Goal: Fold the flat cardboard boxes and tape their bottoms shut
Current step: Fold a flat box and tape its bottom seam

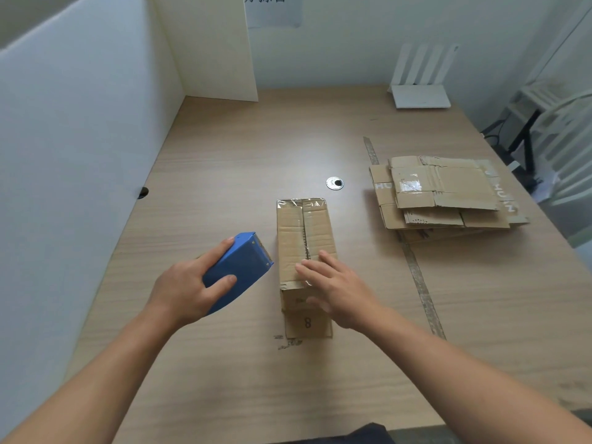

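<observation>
A folded cardboard box (301, 232) stands in the middle of the wooden table (224, 161), its closed flaps facing up with clear tape along the centre seam and over the far edge. My right hand (336, 290) lies flat on the near end of the box top, fingers straight, pressing the tape. My left hand (189, 283) grips a blue tape dispenser (238, 267) just left of the box, its toothed blade pointing toward the box. A stack of flat cardboard boxes (445, 193) lies at the right.
White partition boards (80, 139) wall off the left side and back left. A white router (419, 94) stands at the back right. A round cable grommet (334, 183) sits behind the box. Strips of tape (416, 277) run along the table right of the box.
</observation>
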Motion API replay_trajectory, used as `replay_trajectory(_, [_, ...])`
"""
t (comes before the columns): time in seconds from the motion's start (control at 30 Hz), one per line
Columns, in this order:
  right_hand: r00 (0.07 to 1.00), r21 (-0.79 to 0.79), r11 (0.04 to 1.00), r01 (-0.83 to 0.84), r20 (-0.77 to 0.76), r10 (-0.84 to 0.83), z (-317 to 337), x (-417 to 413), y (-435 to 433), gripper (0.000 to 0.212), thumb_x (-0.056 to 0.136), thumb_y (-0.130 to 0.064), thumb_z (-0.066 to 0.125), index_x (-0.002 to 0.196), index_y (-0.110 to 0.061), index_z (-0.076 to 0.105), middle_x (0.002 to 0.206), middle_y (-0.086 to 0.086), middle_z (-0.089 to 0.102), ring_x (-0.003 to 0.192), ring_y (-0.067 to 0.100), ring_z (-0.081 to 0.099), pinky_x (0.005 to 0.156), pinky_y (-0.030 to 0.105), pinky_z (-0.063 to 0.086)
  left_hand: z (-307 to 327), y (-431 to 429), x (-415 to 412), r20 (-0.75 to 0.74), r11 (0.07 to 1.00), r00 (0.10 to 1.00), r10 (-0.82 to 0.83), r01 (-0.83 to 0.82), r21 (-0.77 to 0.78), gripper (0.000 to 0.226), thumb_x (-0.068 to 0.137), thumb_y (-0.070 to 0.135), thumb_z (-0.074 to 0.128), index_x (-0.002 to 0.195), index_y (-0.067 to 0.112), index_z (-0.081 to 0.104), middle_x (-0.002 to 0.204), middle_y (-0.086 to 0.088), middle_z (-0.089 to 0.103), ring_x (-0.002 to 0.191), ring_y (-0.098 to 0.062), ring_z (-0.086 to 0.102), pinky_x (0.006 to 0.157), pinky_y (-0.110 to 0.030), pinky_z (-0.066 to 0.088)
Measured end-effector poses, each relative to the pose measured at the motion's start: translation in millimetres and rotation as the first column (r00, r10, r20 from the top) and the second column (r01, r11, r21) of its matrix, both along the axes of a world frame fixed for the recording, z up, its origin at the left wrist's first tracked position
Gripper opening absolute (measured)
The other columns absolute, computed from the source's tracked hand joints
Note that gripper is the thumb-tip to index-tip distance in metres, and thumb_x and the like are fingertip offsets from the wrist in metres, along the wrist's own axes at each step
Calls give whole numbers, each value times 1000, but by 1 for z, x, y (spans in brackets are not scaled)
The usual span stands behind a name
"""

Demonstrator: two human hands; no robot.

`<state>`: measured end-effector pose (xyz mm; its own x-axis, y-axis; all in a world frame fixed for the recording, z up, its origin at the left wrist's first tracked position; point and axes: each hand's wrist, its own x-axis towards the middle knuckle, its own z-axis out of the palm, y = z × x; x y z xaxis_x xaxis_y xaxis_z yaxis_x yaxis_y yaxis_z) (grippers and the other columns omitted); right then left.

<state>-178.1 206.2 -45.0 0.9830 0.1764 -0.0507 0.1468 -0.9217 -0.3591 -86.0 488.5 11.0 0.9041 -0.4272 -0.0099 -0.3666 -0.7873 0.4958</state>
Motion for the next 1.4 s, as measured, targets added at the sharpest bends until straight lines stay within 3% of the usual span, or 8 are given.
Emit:
replay_trajectory(0.13, [981,-2,999,47,187,-46,-25,2,0,55,74,-13,86,125,-23,68,134,-3,63,128,37,55,89,48,54,0,1,-1,20,1000,1000,-1,1,8,73,72,65,42,144,57,35,103,13,69,84,-21,62,76,-37,53])
replay_trajectory(0.37, [992,-5,996,84,92,-83,-17,2,6,45,93,-24,66,137,-28,58,149,-9,48,148,29,29,113,63,27,-1,6,-10,63,990,988,-139,140,-2,70,73,67,38,141,68,21,99,25,64,76,-16,60,67,-32,50])
replay_trajectory(0.53, [979,260,958,116,133,-155,15,6,2,59,91,-57,43,141,-28,55,147,-6,51,148,21,26,118,43,18,-1,11,-11,323,948,899,-296,317,-14,66,84,50,54,147,46,35,92,17,64,72,-13,56,53,-31,52])
replay_trajectory(0.67, [985,468,879,94,84,-150,39,12,9,50,97,-31,63,144,-25,49,142,-12,49,142,10,29,108,4,12,4,9,-10,450,894,785,-426,441,77,58,89,40,58,146,32,44,85,12,61,67,-16,55,50,-27,46])
replay_trajectory(0.77, [991,526,847,75,58,-123,48,15,12,53,96,-26,65,146,-27,47,138,-16,47,131,-3,33,105,0,16,8,6,-12,485,876,744,-460,470,108,55,91,37,58,143,28,47,77,10,55,63,-15,47,52,-24,38])
replay_trajectory(0.9, [990,576,809,115,-3,-139,52,19,16,50,94,-28,67,142,-26,52,140,-8,53,129,1,42,108,16,30,11,3,-14,484,863,730,-483,490,123,53,93,38,57,144,28,46,76,9,56,62,-17,49,53,-25,40])
replay_trajectory(1.07, [975,637,749,185,-27,-219,46,21,19,4,92,-26,69,92,-25,73,117,-11,64,117,10,55,101,29,42,15,-2,-16,465,847,723,-510,515,129,55,92,39,56,145,28,45,79,9,58,64,-16,51,55,-24,39])
replay_trajectory(1.4, [959,617,741,264,-90,-268,38,7,-4,14,90,-24,72,83,-12,76,116,-8,58,110,4,55,94,13,38,17,-3,-8,125,844,836,-535,536,27,66,88,56,51,148,59,24,127,26,61,91,-4,63,73,-20,50])
